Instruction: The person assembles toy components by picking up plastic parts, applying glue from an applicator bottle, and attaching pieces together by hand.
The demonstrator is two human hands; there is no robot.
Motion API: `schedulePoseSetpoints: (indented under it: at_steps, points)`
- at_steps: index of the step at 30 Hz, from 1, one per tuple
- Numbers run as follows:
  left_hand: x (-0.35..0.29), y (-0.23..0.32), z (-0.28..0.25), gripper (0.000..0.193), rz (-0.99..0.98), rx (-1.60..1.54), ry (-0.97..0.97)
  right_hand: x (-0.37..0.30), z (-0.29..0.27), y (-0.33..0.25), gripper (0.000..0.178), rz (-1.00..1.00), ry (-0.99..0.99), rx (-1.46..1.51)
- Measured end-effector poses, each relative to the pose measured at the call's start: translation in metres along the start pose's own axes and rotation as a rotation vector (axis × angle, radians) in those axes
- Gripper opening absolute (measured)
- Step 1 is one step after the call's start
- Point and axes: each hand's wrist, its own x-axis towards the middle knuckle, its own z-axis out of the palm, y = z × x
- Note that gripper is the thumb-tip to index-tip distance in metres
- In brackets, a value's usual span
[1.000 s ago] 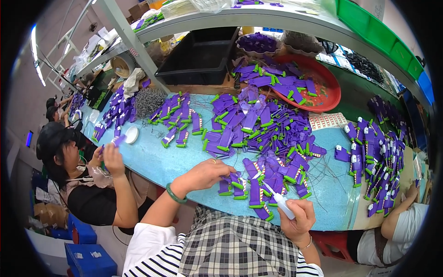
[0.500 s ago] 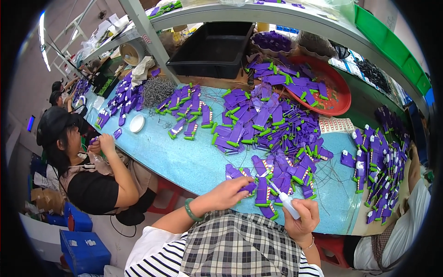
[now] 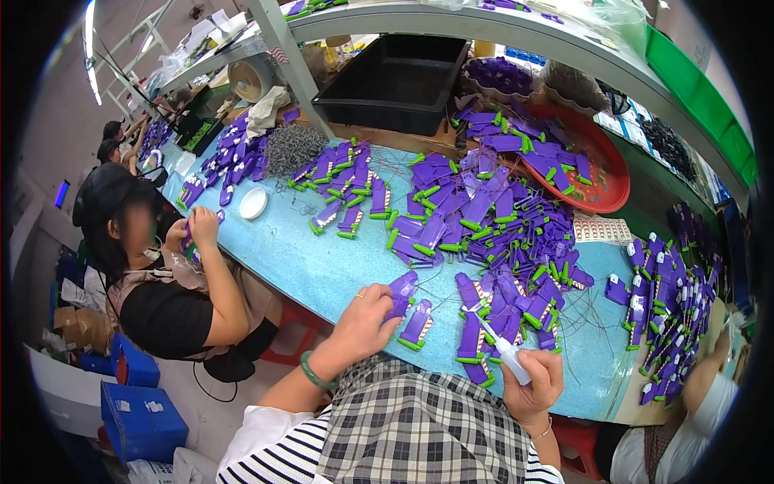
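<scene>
My left hand (image 3: 364,324), with a green bangle at its wrist, has its fingers closed on a flat purple plastic piece (image 3: 402,289) just above the blue table top. Right beside it lies another purple piece (image 3: 417,324) with a green end and a red-and-white striped sticker. In my right hand (image 3: 535,385) is a small white squeeze bottle (image 3: 511,360), tilted, its thin nozzle pointing up and left. The nozzle tip is close to a group of purple pieces with green ends (image 3: 472,332) at the near side of a large heap (image 3: 484,210).
Behind the heap stand a red round tray (image 3: 617,173) and a black bin (image 3: 379,113). A sticker sheet (image 3: 601,229) lies right of the heap, and more pieces (image 3: 665,306) beyond it. A white dish (image 3: 253,203) sits left. Co-workers sit left (image 3: 161,298) and right (image 3: 709,411).
My left hand has moved left, away from the near group, and now holds a purple piece. A striped piece lies apart beside it. My right hand keeps the bottle. The view has shifted slightly.
</scene>
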Motion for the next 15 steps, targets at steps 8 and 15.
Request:
schedulePoseSetpoints:
  at_steps: [8,15]
  points:
    - [-0.005,0.008,0.036,0.030,-0.184,0.236,0.022,0.001,0.003,0.000,0.046,-0.001,-0.017,-0.001]
    - [-0.006,0.005,0.021,0.026,-0.143,0.111,0.057,-0.001,0.004,0.001,0.046,0.034,-0.029,-0.003]
